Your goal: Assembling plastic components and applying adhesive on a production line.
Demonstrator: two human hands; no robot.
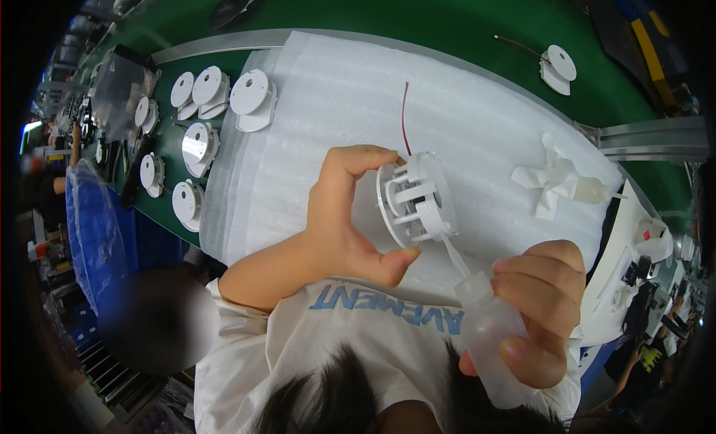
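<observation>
My left hand grips a white round plastic part by its edges, between thumb and fingers. The part is tilted on its side, showing ribs and posts, and a thin dark red wire sticks up from it. In my right hand is a translucent white squeeze bottle, its fingers wrapped round the body. The bottle's narrow nozzle points up at the lower edge of the part; whether it touches is hard to tell.
White foam sheeting covers the bench. Several similar white round units stand on the green surface at left. Another white unit lies far right across a metal rail. A crumpled white tissue lies beside a second small bottle.
</observation>
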